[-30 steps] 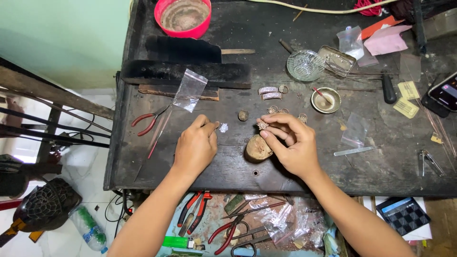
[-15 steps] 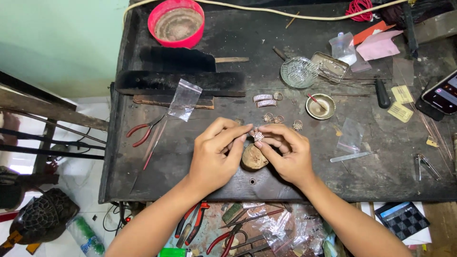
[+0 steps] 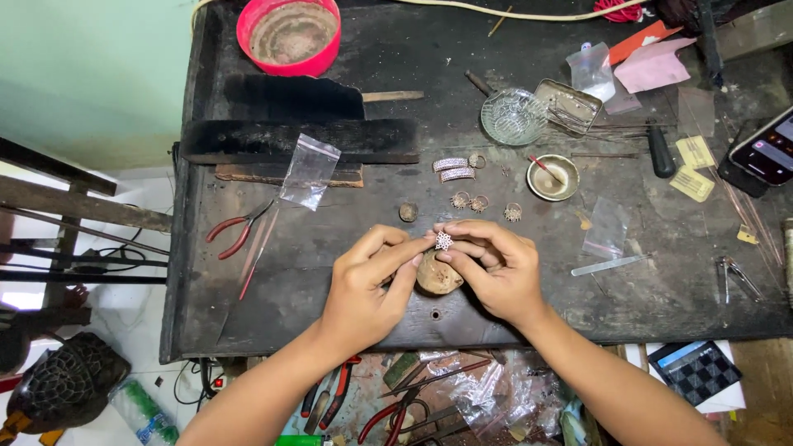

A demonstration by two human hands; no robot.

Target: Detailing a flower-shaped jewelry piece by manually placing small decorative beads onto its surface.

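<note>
Both hands meet over the middle of a dark workbench (image 3: 289, 272). My right hand (image 3: 496, 268) pinches a small silver flower-shaped jewellery piece (image 3: 444, 240) between thumb and fingers. The fingertips of my left hand (image 3: 363, 285) touch the same piece from the left. Just below the piece a rounded brown lump (image 3: 436, 275) rests on the bench, against both hands. Several similar small silver pieces (image 3: 469, 201) lie just beyond my hands, with two silver bands (image 3: 453, 168) further back.
Red-handled pliers (image 3: 235, 231) and a clear plastic bag (image 3: 307, 172) lie at left. A pink bowl (image 3: 288, 33), glass dish (image 3: 512, 116), brass cup (image 3: 553, 177) and phone (image 3: 764, 153) sit at the back and right. An open drawer of tools (image 3: 429, 396) is below.
My left hand has come in from the left to join the right hand at the small silver piece. The camera view has shifted slightly.
</note>
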